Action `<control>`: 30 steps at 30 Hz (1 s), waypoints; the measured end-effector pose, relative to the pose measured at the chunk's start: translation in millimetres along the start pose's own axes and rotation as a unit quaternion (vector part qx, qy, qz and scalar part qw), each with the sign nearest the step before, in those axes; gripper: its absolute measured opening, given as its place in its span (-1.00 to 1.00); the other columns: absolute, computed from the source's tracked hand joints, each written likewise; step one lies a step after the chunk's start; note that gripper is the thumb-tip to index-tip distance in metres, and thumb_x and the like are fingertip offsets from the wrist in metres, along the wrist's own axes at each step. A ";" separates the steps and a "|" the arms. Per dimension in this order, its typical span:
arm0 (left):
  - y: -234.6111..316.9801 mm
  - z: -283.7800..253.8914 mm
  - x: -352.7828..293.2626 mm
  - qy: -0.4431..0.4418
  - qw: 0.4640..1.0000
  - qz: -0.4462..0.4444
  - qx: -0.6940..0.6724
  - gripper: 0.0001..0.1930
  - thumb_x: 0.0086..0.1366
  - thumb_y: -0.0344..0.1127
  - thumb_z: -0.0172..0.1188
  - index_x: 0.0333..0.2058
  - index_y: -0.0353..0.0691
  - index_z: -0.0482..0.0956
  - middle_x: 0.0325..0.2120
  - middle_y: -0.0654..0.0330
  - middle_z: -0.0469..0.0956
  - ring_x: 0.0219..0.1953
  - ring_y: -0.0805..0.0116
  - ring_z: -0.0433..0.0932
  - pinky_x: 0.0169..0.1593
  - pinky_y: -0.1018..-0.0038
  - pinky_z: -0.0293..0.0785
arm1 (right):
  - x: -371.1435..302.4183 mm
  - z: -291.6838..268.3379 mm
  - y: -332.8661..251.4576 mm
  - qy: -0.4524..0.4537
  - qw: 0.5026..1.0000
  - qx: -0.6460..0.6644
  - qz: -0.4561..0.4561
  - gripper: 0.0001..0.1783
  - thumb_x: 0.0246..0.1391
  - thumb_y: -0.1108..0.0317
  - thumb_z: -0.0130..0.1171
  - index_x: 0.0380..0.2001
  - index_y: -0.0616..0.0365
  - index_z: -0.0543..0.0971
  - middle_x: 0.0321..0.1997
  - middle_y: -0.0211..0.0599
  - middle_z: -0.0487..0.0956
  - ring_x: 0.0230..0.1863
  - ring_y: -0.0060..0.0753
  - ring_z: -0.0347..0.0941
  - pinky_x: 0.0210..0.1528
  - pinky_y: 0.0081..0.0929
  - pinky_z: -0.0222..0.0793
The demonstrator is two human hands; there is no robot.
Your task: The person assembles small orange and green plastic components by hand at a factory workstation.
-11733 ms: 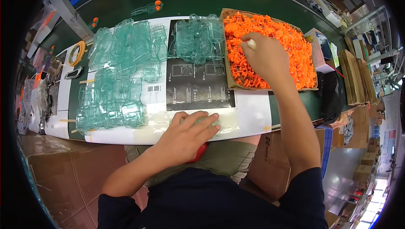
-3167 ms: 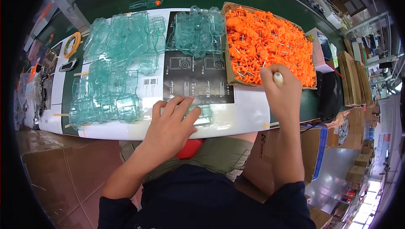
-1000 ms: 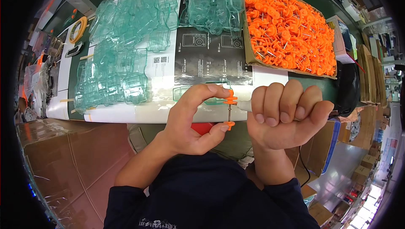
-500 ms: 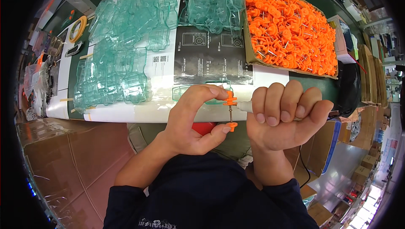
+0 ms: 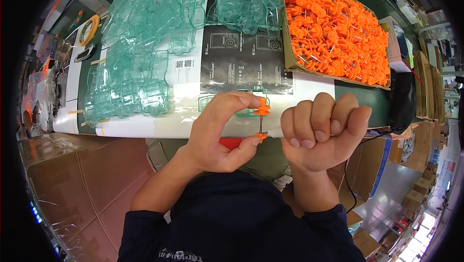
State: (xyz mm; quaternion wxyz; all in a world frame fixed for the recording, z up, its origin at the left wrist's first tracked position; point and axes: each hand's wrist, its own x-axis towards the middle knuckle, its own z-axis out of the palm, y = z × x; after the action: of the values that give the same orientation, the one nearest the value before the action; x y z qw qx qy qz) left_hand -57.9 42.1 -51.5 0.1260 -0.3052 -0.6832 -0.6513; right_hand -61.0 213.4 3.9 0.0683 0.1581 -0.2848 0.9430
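Between the thumb and forefinger of my left hand (image 5: 212, 139) is an orange plastic part with a metal pin (image 5: 262, 109), held upright by its two ends. Wider orange discs sit at its top, and a smaller orange piece is at the bottom by my thumb. My right hand (image 5: 326, 134) is closed around a white tool with a tapered tip (image 5: 275, 132); most of the tool is hidden in the fingers. Its tip points left and meets or nearly meets the lower orange piece. Behind my left hand lies a clear green plastic shell (image 5: 246, 113) on the table.
A cardboard box (image 5: 289, 52) full of similar orange parts stands at the back right. Clear green plastic shells (image 5: 140, 44) are heaped on the left, with another pile (image 5: 246, 3) at the back. A yellow tape roll (image 5: 83, 40) lies far left. A black cable (image 5: 346, 180) hangs at right.
The white tool's tip has moved down from the upper discs of the orange part to its lower end. My right hand has shifted slightly left; my left hand keeps its grip.
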 end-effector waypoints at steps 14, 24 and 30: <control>-8.4 2.6 11.8 -0.084 0.954 0.024 0.288 -0.46 0.06 -0.46 0.30 0.06 -0.28 0.41 -0.06 0.14 0.57 -0.06 0.17 0.56 0.15 0.25 0.42 | -4.2 -27.0 -6.6 0.039 0.999 -0.018 0.033 -0.47 0.45 -0.15 -0.27 -0.50 -0.05 0.34 -0.64 -0.48 0.29 -0.70 -0.56 0.16 -0.63 -0.50 0.15; -9.0 2.5 12.8 -0.106 0.940 -0.023 0.324 -0.48 0.08 -0.40 0.30 0.05 -0.29 0.41 -0.12 0.15 0.57 -0.08 0.16 0.55 0.15 0.27 0.37 | 3.7 -33.2 10.0 0.069 0.997 -0.033 0.018 -0.46 0.43 -0.16 -0.26 -0.53 -0.05 0.33 -0.66 -0.48 0.29 -0.72 -0.56 0.15 -0.65 -0.50 0.13; -7.7 0.3 15.4 -0.105 0.941 -0.021 0.322 -0.47 0.06 -0.40 0.30 0.05 -0.29 0.41 -0.13 0.15 0.57 -0.08 0.18 0.55 0.13 0.28 0.36 | 17.2 -34.2 30.3 0.076 0.993 -0.083 -0.014 -0.50 0.42 -0.06 -0.24 -0.59 -0.06 0.28 -0.70 -0.49 0.25 -0.74 -0.57 0.11 -0.68 -0.52 0.08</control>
State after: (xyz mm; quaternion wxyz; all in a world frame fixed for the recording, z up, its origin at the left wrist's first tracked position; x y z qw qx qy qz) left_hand -74.3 46.5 -49.1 0.1314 -0.3005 -0.8719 -0.3635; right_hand -92.6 208.0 -32.8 0.1158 0.0832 -0.3541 0.9243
